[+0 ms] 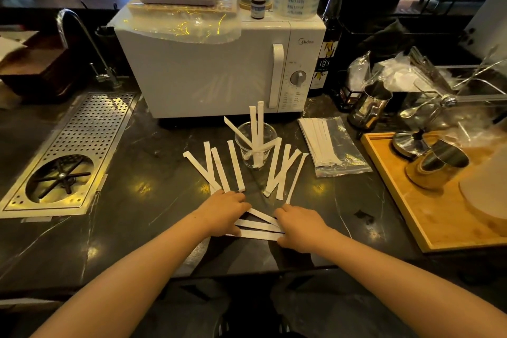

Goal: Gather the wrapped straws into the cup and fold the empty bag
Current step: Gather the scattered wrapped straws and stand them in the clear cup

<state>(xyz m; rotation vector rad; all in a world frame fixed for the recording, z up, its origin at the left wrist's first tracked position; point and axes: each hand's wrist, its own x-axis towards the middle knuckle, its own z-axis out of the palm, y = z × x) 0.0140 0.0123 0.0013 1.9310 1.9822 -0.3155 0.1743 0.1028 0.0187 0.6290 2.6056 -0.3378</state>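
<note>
Head view says I am early in this job: only a few wrapped straws stand in the clear cup (256, 145), which sits on the dark tabletop (142, 200) just in front of the white microwave (219, 68). Most straws are not yet gathered.

Going left to right, a fan of four straws (219, 170) lies flat on the near-left side of the cup. My left hand (223, 212) rests palm down beyond their near ends, fingers curled loosely over the left ends of three straws (259, 226) lying crosswise between my hands. My right hand (297, 228) is pressed on their right ends, fingers bent; whether either hand has actually pinched them I cannot tell. Right of the cup, another four straws (282, 170) lean across one another on the tabletop. Further right lies the clear plastic bag (337, 145), flat, unfolded, and by my reading not empty, a pack of straws showing inside.

Each straw is a thin, flat, white paper-wrapped strip, light and likely to slide.
</note>
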